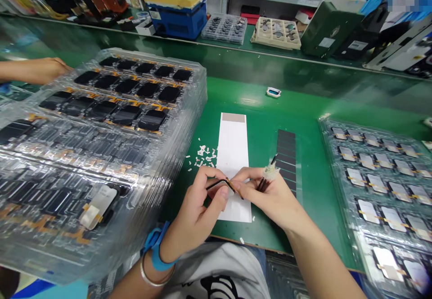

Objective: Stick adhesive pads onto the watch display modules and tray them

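My left hand (199, 206) is closed on a small black display screen (218, 182), seen nearly edge-on, with an orange ribbon cable at its right end. My right hand (270, 193) meets it there, thumb and forefinger pinching at the cable end. Dark slim tweezers (262, 183) are tucked in the right hand, a whitish frayed wrap (271, 171) near their upper end. Beneath both hands lies a white paper strip (233, 143) with a grey band at its far end. To its right is a sheet of black adhesive pieces (286, 155).
Stacked clear trays (189, 110) of black screens rise at the left, one screen (99, 204) lying silver side up. Another tray (351, 191) of silver-backed screens is at the right. White scraps (204, 155) litter the green mat. A co-worker's hand (50, 70) reaches in from the left.
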`<state>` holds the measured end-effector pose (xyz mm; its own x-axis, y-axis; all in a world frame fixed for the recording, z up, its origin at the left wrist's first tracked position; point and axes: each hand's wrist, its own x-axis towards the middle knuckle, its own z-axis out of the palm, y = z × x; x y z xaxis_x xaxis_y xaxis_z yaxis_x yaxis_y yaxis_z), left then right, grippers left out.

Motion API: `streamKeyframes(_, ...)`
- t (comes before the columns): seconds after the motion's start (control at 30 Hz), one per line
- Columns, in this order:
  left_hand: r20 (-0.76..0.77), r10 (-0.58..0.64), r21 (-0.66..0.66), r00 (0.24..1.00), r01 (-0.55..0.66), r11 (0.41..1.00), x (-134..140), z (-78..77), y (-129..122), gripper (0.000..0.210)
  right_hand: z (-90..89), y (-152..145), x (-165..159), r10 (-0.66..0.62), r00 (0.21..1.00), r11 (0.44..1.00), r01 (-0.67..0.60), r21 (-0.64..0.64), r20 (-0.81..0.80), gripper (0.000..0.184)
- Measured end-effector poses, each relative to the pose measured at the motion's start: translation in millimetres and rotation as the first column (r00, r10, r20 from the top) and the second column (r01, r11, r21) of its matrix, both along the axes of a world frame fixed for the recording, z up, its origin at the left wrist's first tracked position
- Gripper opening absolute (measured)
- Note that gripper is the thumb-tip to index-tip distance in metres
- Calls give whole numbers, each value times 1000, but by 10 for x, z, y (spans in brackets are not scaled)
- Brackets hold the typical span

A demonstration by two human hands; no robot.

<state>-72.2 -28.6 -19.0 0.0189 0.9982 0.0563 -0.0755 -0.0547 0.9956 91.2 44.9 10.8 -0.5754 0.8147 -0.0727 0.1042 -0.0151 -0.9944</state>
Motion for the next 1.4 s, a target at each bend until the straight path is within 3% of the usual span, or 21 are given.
streamKeyframes(0.43,-1,-66,-73,998,66,995,-28,-3,4,17,50,-24,-38,-90,995,971,76,229,51,19)
streamKeyframes(0.83,10,-65,-97,998,66,993,-6,-4,32,18,14,-19,-26,-60,997,975,47,216,52,25)
streamKeyframes(1.1,3,-63,-100,998,63,993,-5,-13,32,15,42,-23,-27,-37,998,994,31,108,48,26)
streamKeyframes(1.4,42,-58,-88,997,61,994,7,-20,41,15,47,-21,-43,-29,999,997,26,75,39,22)
